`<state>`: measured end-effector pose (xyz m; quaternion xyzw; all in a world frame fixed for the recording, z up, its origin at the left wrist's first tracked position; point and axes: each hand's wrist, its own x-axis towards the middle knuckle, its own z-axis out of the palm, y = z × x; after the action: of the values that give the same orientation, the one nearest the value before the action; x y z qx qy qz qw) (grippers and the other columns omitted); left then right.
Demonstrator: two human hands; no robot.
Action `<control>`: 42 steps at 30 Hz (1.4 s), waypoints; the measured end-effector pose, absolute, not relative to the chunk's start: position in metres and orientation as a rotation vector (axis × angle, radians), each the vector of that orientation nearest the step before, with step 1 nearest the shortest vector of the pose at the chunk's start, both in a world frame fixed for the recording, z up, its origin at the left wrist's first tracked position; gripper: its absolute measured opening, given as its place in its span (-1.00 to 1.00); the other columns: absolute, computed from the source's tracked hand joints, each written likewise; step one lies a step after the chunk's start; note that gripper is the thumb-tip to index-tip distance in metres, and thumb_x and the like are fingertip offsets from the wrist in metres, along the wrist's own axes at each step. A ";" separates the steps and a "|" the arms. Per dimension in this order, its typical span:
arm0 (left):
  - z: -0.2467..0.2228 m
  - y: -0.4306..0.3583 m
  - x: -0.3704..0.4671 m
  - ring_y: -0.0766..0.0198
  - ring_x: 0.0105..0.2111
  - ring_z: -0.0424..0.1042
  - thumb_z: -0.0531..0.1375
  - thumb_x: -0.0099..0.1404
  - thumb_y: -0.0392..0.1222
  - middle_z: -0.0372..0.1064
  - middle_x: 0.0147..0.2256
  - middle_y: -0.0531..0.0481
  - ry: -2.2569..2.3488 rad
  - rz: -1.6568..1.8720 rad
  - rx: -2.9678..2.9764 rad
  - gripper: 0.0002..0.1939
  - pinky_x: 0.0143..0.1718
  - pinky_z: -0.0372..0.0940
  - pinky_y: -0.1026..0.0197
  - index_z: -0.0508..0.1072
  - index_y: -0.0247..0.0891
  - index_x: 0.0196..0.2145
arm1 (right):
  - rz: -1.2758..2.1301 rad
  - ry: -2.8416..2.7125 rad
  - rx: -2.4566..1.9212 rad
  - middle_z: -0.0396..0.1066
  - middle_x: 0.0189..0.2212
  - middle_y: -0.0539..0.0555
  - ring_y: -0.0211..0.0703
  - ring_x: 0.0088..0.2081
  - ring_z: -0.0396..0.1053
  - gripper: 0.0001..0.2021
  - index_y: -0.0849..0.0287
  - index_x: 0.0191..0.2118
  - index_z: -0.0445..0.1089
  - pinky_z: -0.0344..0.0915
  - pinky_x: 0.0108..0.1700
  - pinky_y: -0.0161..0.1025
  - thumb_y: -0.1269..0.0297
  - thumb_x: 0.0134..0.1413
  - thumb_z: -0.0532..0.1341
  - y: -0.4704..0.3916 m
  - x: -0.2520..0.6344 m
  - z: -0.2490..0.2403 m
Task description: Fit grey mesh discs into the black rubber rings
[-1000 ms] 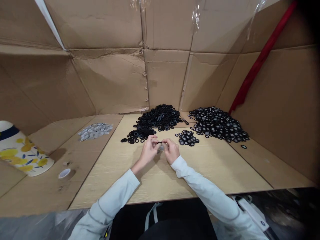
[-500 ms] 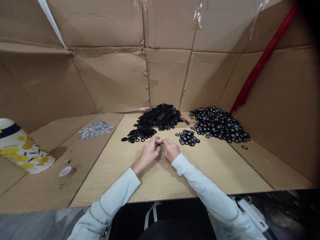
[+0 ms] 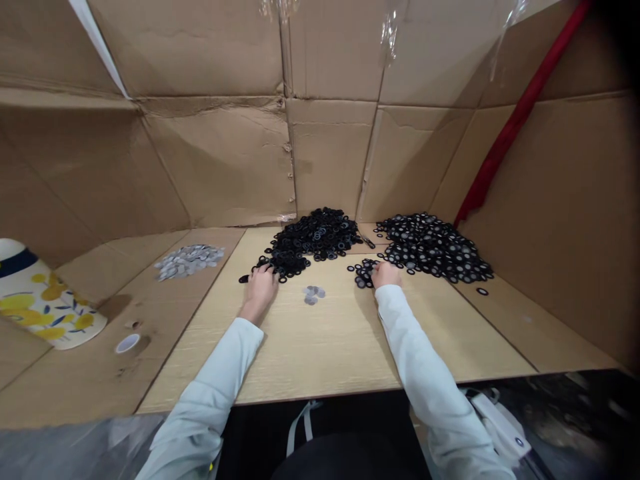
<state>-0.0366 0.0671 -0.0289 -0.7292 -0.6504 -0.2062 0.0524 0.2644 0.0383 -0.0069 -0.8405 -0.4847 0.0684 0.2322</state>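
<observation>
My left hand (image 3: pixel 262 288) reaches over the near left edge of a heap of black rings (image 3: pixel 320 233). Its fingers are slightly apart and touch the loose rings there. My right hand (image 3: pixel 387 274) is closed at the small pile of black rings with grey centres (image 3: pixel 362 274). What its fingertips hold, if anything, is hidden. Between the hands lie several thin grey discs (image 3: pixel 313 294) on the board.
A larger heap of black rings with grey centres (image 3: pixel 433 245) stands at the back right. Grey discs (image 3: pixel 189 261) are heaped on the left. A small knife-like tool (image 3: pixel 368 241), a tape roll (image 3: pixel 128 343) and a patterned cylinder (image 3: pixel 47 300) also lie around. Cardboard walls enclose the table.
My hands were together at the middle and have parted. The left went to the black rings, the right to the small pile. The grey discs beneath are now uncovered.
</observation>
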 end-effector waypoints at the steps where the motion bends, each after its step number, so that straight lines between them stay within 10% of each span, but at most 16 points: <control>1: -0.029 0.068 -0.037 0.01 -0.02 0.22 -0.04 0.25 -0.19 0.30 -0.02 -0.21 -1.985 -0.608 -2.223 -0.65 0.00 0.11 0.02 0.42 -0.35 -0.13 | 0.135 -1.360 -2.287 0.37 -0.17 0.28 0.04 -0.17 0.36 -0.73 0.24 -0.19 0.42 0.23 -0.23 -0.18 0.41 0.00 0.06 0.038 0.261 -0.007; 13: -0.024 0.063 -0.028 0.13 -0.08 0.31 -0.03 0.19 -0.34 0.37 -0.10 -0.17 -1.834 -0.658 -2.353 -0.66 -0.02 0.15 0.14 0.40 -0.33 -0.11 | 0.066 -2.321 -1.527 0.33 -0.09 0.17 -0.03 -0.05 0.19 -0.65 0.17 -0.09 0.38 0.12 -0.03 -0.13 0.12 0.05 0.12 0.024 0.179 -0.044; 42: -0.022 0.063 -0.018 0.14 -0.25 0.36 0.08 0.14 -0.24 0.37 -0.29 -0.14 -1.914 -1.251 -2.405 -0.84 -0.15 0.22 0.12 0.44 -0.30 -0.40 | 0.621 -1.739 -1.388 0.50 -0.49 0.05 -0.23 -0.46 0.40 -0.90 0.19 -0.46 0.49 0.31 -0.32 -0.29 0.38 -0.26 0.30 0.024 0.171 -0.041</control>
<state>-0.0183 0.0629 -0.0217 -0.7219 -0.5745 -0.3756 -0.0881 0.1711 0.0236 -0.0415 -0.5498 -0.6887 0.2459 0.4037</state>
